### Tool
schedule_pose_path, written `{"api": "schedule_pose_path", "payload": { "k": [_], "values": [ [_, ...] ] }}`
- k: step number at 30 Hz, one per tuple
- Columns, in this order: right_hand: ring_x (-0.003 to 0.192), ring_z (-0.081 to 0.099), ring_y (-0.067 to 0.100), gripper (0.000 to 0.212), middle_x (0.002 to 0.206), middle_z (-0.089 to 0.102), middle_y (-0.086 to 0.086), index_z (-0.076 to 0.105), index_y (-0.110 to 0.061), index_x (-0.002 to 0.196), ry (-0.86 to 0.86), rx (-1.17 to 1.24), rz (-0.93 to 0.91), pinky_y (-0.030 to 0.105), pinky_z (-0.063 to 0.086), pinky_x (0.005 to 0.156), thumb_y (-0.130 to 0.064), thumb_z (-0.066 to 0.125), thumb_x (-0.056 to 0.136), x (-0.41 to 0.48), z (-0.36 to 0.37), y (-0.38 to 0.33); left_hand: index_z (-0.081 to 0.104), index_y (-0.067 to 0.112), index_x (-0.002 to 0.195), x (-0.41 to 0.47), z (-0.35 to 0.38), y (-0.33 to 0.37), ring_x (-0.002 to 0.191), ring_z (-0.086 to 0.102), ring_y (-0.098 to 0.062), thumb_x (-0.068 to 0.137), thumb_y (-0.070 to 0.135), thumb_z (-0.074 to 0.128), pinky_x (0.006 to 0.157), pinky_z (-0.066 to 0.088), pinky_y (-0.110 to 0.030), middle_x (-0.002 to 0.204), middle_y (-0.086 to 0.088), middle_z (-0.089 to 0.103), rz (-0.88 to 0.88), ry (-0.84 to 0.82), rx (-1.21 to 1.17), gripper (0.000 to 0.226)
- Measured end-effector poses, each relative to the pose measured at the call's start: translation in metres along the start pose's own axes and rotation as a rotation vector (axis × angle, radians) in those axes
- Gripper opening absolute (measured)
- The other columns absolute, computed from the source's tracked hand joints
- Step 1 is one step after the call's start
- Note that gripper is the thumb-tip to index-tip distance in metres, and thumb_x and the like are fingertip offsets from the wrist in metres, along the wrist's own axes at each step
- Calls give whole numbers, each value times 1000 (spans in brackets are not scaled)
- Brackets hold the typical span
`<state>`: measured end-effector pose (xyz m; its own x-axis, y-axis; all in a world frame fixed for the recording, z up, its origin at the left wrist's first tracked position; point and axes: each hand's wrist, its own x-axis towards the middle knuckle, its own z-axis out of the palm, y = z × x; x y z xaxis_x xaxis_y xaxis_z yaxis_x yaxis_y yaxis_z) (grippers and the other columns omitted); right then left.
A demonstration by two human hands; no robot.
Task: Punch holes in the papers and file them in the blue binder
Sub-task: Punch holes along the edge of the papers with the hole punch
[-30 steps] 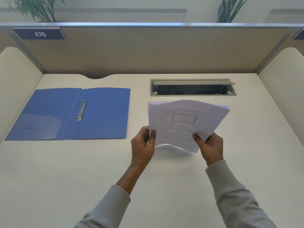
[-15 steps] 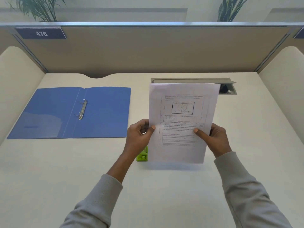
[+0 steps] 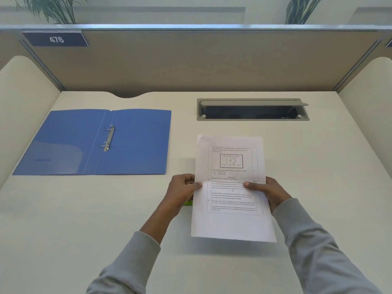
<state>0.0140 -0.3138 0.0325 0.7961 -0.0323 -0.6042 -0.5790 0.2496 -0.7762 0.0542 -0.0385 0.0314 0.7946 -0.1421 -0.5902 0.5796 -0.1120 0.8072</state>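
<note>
Papers [image 3: 231, 221]: held flat over the bench [image 3: 84, 219], right of centre.
Left grip [image 3: 183, 190]: pinched on the sheets' left edge.
Right grip [image 3: 268, 193]: pinched on the right edge.
Blue binder [image 3: 137, 141]: laid open at left, well apart.

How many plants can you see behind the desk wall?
2. The left plant pokes up behind the divider at top left; the right plant at top right. The divider could hide more.

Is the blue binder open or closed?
Open. The blue binder lies flat on the desk, both covers spread apart, with its metal rings showing in the middle.
</note>
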Motion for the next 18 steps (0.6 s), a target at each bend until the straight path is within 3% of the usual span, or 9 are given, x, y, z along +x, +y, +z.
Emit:
{"api": "schedule_pose_path", "payload": {
  "k": [4, 8, 10, 12, 15, 18],
  "values": [
    [108, 71, 39, 52, 118, 73, 22, 64, 5, 124, 5, -8, 5, 54, 54, 98, 4, 79, 75, 2, -2, 7, 71, 10, 110, 0, 0, -3, 96, 76, -27, 95, 15, 67, 86, 62, -49, 102, -5, 80, -20, -4, -31, 16],
    [107, 71, 38, 98, 116, 74, 21, 66, 3, 122, -9, -8, -3, 52, 56, 95, -22, 102, 34, 3, -3, 11, 70, 11, 111, 0, 1, -4, 95, 77, -27, 95, 15, 68, 85, 62, -50, 103, -7, 79, -24, 29, -26, 17],
    [107, 72, 39, 105, 116, 74, 21, 67, 3, 121, -17, -10, -11, 51, 56, 94, -27, 103, 27, 4, -3, 12, 71, 10, 109, -1, 1, -5, 94, 77, -28, 94, 14, 68, 85, 62, -53, 101, -7, 79, -26, 35, -26, 16],
    [106, 72, 38, 100, 114, 75, 20, 68, 2, 120, -17, -29, -12, 52, 56, 95, -28, 103, 30, 2, -2, 12, 72, 8, 108, -2, 1, -6, 94, 77, -29, 94, 12, 67, 85, 62, -53, 99, -7, 80, -30, 33, -26, 15],
    [106, 72, 36, 69, 112, 76, 19, 69, 1, 118, 1, -50, -17, 53, 53, 100, -14, 93, 55, 0, -2, 11, 73, 6, 104, -6, 1, -5, 94, 77, -29, 94, 11, 66, 85, 62, -50, 97, -7, 80, -17, 23, -21, 13],
    [107, 72, 36, 56, 112, 76, 18, 69, 2, 118, 43, -59, -20, 53, 51, 103, -4, 85, 65, 3, -3, 10, 76, 10, 98, -10, -3, 2, 82, 78, -22, 93, 15, 69, 80, 64, -44, 90, -5, 80, 73, 119, 55, 10]
  ]
}}
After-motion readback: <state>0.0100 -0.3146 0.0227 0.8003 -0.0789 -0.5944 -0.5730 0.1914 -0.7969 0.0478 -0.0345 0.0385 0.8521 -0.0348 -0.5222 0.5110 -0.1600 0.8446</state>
